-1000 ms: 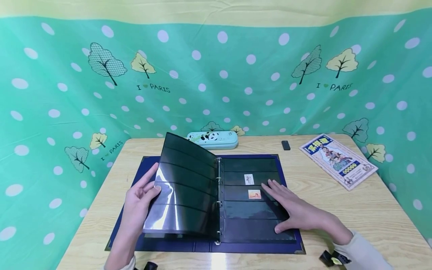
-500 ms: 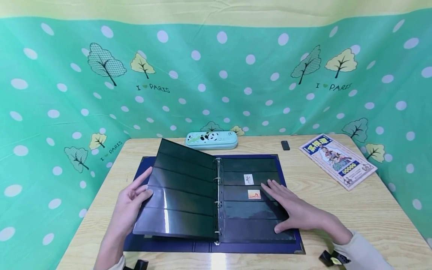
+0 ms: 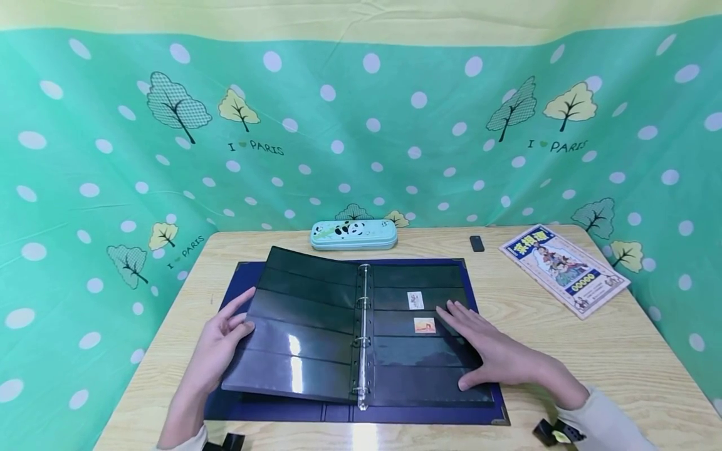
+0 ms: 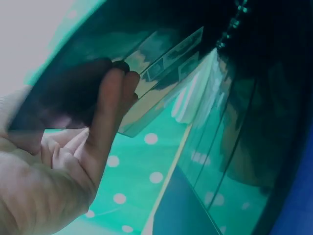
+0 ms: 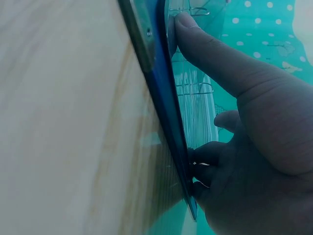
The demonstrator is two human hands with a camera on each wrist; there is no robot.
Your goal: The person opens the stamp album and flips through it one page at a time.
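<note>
A stamp album [image 3: 282, 411] with a dark blue cover lies open on the table. On its left side my left hand [image 3: 211, 344] pinches the outer edge of a black pocket page [image 3: 299, 326] between thumb and fingers, holding it tilted up. In the left wrist view, the thumb and fingers of the left hand [image 4: 73, 171] straddle that page's edge. My right hand [image 3: 499, 354] rests with spread fingers on the right black page [image 3: 417, 351]. Beside its fingertips sit a whitish stamp [image 3: 415, 300] and an orange stamp [image 3: 425, 325] in the pockets. Metal rings [image 3: 363, 341] run down the middle.
Behind the album stands a light blue panda pencil case [image 3: 354, 234]. A small black object [image 3: 477, 243] lies to its right. Farther right is a colourful printed booklet [image 3: 566, 269]. A green dotted cloth [image 3: 361, 125] hangs around the wooden table [image 3: 564, 351].
My left hand has moved left and slightly down with the page, which now leans flatter toward the left cover. The right hand has stayed on its page.
</note>
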